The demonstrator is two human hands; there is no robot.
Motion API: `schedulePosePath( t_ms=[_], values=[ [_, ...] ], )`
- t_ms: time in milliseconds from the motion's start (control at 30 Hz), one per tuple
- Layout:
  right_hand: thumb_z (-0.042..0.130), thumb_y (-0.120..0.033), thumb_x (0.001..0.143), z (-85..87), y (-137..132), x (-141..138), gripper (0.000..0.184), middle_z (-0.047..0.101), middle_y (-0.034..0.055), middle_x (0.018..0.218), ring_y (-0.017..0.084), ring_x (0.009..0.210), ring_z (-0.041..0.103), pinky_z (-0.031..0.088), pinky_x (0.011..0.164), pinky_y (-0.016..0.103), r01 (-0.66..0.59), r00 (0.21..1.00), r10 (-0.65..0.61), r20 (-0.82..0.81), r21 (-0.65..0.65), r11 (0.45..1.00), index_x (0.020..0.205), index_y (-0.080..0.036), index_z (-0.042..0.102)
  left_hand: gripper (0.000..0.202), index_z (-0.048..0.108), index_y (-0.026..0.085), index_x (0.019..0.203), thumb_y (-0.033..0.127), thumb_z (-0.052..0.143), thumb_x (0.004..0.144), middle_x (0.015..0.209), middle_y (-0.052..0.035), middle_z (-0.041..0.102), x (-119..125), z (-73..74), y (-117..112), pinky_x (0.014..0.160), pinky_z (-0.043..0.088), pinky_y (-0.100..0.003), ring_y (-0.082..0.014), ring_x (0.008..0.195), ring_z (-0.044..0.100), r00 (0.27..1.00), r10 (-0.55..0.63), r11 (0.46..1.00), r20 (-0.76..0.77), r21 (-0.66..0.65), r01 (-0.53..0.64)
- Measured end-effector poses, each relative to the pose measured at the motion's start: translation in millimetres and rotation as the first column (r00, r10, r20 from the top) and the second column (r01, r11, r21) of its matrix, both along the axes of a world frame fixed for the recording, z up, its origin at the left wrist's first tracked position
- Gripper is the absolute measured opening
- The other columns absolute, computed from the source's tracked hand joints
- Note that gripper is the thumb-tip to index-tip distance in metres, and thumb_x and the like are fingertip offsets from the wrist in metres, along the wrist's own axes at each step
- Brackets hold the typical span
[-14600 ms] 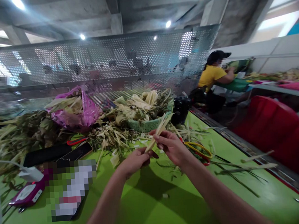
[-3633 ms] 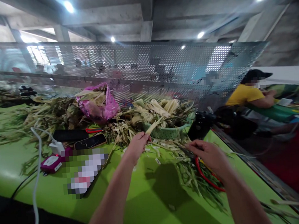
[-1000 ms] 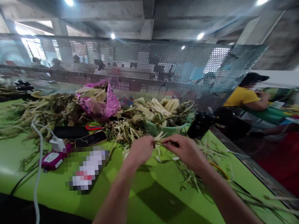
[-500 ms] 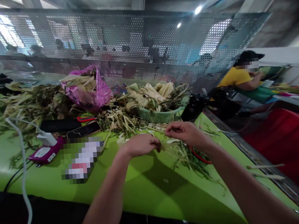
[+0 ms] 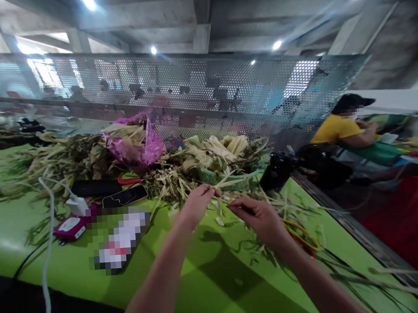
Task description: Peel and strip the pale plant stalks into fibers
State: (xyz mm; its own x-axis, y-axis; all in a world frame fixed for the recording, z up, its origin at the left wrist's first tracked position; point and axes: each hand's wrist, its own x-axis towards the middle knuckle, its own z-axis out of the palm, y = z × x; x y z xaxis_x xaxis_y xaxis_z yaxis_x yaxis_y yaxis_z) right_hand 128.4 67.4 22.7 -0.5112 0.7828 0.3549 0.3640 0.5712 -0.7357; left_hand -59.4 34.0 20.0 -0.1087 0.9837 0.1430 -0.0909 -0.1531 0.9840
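My left hand [image 5: 200, 202] pinches a small bunch of pale, split plant strips [image 5: 227, 181], which look like dried corn husk. Their ends fan out to the upper right, and one short piece hangs down. Just to the right, my right hand [image 5: 258, 217] is closed with thumb and fingers together; what it holds, if anything, is too small to make out. Below my right wrist lies a yellow and red looped handle [image 5: 302, 233], partly hidden. Green plant scraps [image 5: 261, 248] lie under the right hand. Behind both hands, a pale green basket [image 5: 237, 182] holds dried husks [image 5: 226, 150].
A pink plastic bag [image 5: 134, 142] of husks stands on a leafy heap. A phone [image 5: 125, 196], a purple power strip [image 5: 74, 225] with a white cable, and a blurred packet [image 5: 124, 241] lie left. A dark cylinder [image 5: 276, 171] stands right. A person in yellow [image 5: 338, 128] sits beyond.
The view has tilted up. My left hand has turned upward, and the pale strips now show in its fingers. My right hand has moved slightly lower, uncovering the yellow handle.
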Motion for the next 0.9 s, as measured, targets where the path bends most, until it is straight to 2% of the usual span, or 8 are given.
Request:
schedulePosePath(
  t_ms=[67,167,300,367,433,533,667,900],
  values=[
    [0.061,-0.042,0.08,1.1,-2.0,-1.5,0.023,0.067,0.0022,0.076,0.018,0.073,0.058,0.043,0.068,0.028,0.01,1.0,-0.01,-0.028,-0.013,1.0,0.083,-0.02,0.069,0.021,0.061,0.014,0.075,0.035,0.06,0.078,0.071,0.0003,0.05,-0.2,4.2,-4.8,0.056,0.03,-0.021,-0.008,0.06,0.038,0.982,-0.101,0.994,0.157,-0.028,0.107],
    [0.063,-0.043,0.077,6.0,1.2,-2.9,0.026,0.065,0.0016,0.073,0.016,0.068,0.055,0.041,0.062,0.026,0.035,0.99,-0.05,-0.133,-0.114,0.993,0.079,-0.018,0.069,0.024,0.057,0.013,0.073,0.034,0.067,0.073,0.07,0.0005,0.049,0.2,11.9,-14.9,0.054,0.031,-0.021,-0.0056,0.055,0.04,0.828,-0.345,0.922,0.441,-0.008,0.388],
    [0.065,-0.043,0.076,6.7,6.5,-8.2,0.026,0.064,0.002,0.075,0.014,0.065,0.052,0.039,0.058,0.024,0.01,0.972,-0.065,-0.224,-0.238,0.971,0.081,-0.017,0.069,0.023,0.054,0.013,0.072,0.033,0.065,0.075,0.064,0.0021,0.045,2.1,14.0,-20.2,0.053,0.032,-0.02,-0.0046,0.05,0.038,0.722,-0.455,0.86,0.522,0.046,0.509],
    [0.066,-0.042,0.075,1.4,5.8,-12.7,0.026,0.062,0.0011,0.071,0.013,0.061,0.05,0.038,0.056,0.024,-0.008,0.97,-0.052,-0.238,-0.245,0.969,0.081,-0.017,0.068,0.023,0.054,0.014,0.073,0.034,0.063,0.077,0.063,0.003,0.043,1.6,10.8,-16.5,0.052,0.031,-0.02,-0.0041,0.049,0.035,0.752,-0.418,0.885,0.51,0.043,0.463],
    [0.065,-0.042,0.076,-5.0,2.8,-16.8,0.025,0.06,0.0009,0.068,0.013,0.062,0.05,0.039,0.057,0.024,-0.004,0.977,-0.039,-0.209,-0.201,0.98,0.079,-0.017,0.068,0.023,0.054,0.014,0.074,0.036,0.059,0.079,0.063,0.0033,0.042,0.3,6.4,-10.4,0.052,0.029,-0.02,-0.0046,0.05,0.033,0.856,-0.299,0.945,0.421,0.007,0.327],
    [0.061,-0.039,0.08,-9.2,-3.8,-18.9,0.022,0.063,0.0021,0.072,0.016,0.068,0.055,0.042,0.064,0.026,0.032,0.99,-0.039,-0.134,-0.052,0.998,0.078,-0.018,0.067,0.023,0.055,0.015,0.072,0.034,0.05,0.084,0.061,0.0037,0.039,-0.6,0.7,-1.8,0.053,0.026,-0.022,-0.0075,0.054,0.034,0.999,0.016,0.999,0.042,-0.032,-0.015],
    [0.057,-0.032,0.086,-2.5,-13.3,-16.7,0.016,0.067,0.0034,0.082,0.018,0.077,0.06,0.044,0.073,0.028,0.013,1.0,-0.009,-0.019,0.176,0.984,0.084,-0.02,0.067,0.021,0.05,0.017,0.071,0.028,0.043,0.087,0.067,0.0025,0.048,1.9,-2.5,2.8,0.06,0.03,-0.024,-0.0105,0.064,0.042,0.902,0.234,0.972,-0.362,0.073,-0.223],
    [0.051,-0.026,0.09,4.9,-27.8,-17.3,0.016,0.067,0.0036,0.081,0.016,0.075,0.062,0.046,0.069,0.026,-0.123,0.982,0.064,0.179,0.344,0.931,0.089,-0.022,0.066,0.014,0.05,0.018,0.077,0.026,0.043,0.087,0.072,0.0021,0.053,6.0,-3.5,0.6,0.065,0.034,-0.023,-0.0113,0.069,0.047,0.845,0.27,0.962,-0.461,0.173,-0.213]
  ],
)
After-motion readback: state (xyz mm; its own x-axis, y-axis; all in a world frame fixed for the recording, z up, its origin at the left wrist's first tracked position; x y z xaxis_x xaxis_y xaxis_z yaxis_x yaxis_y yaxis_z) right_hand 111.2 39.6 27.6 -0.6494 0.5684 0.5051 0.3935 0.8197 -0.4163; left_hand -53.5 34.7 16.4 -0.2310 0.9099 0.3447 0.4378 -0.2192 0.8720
